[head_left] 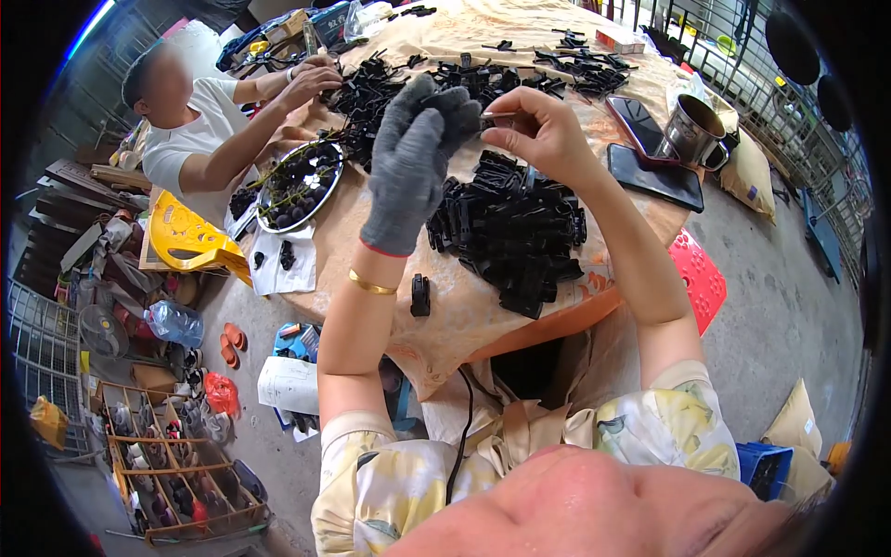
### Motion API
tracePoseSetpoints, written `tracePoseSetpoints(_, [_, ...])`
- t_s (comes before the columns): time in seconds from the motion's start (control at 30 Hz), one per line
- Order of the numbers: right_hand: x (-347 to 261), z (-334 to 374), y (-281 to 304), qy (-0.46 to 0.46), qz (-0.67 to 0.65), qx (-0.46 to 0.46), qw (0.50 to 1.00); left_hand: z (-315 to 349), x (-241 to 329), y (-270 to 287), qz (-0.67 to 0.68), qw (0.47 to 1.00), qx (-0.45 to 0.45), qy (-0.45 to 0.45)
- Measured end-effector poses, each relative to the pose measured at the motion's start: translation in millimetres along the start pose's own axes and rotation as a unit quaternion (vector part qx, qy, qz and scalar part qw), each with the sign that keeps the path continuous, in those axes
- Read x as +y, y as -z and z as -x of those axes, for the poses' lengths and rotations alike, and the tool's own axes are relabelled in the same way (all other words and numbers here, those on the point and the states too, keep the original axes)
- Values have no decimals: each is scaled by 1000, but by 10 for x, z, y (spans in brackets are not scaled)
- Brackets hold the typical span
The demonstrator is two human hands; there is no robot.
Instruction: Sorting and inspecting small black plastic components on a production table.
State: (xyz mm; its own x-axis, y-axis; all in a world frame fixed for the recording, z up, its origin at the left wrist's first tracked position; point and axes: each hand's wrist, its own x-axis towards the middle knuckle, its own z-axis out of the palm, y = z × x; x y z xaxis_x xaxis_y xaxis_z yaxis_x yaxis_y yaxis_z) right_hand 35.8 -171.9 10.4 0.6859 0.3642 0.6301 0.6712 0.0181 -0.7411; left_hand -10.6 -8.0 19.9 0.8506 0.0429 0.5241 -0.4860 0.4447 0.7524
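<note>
My left hand point(413, 158), in a grey knit glove, is raised over the table with its fingers bent together. Whatever it grips is hidden by the glove. Beside its fingertips, my bare right hand point(549, 139) pinches a small thin piece point(494, 115) between thumb and fingers; its kind is too small to tell. Below both hands lies a heap of black plastic parts point(506, 232). One separate black part point(420, 295) rests nearer to me, left of that heap. Beyond my hands spreads another pile of spindly black parts point(367, 97).
Across at the left a person point(200, 121) handles parts. Near them stands a metal bowl of grapes point(299, 186). To the right are a phone point(638, 125), a dark tablet-like device point(654, 176) and a steel mug point(691, 130). A red stool point(696, 278) stands beside the cloth-covered table point(362, 316).
</note>
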Motion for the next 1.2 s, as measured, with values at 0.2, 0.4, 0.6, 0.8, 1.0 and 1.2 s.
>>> tracePoseSetpoints(0.2, [-72,15,41,51,-69,-14,996,3,-52,59,162,973,-74,146])
tracePoseSetpoints(0.4, [-107,4,29,-9,-52,12,999,106,-51,-58,11,982,-101,157])
tracePoseSetpoints(0.6, [-11,-8,-9,-72,0,-35,997,137,-102,-107,-250,963,-94,-37])
tracePoseSetpoints(0.8, [-114,-19,46,-154,-101,-104,977,102,-66,-80,-144,986,-63,54])
tracePoseSetpoints(1.0, [-168,-5,-2,-189,-125,-87,970,126,-83,-80,-162,986,-42,26])
tracePoseSetpoints(1.2, [-268,13,-2,-187,-147,-82,968,154,-80,-113,-441,875,-37,-197])
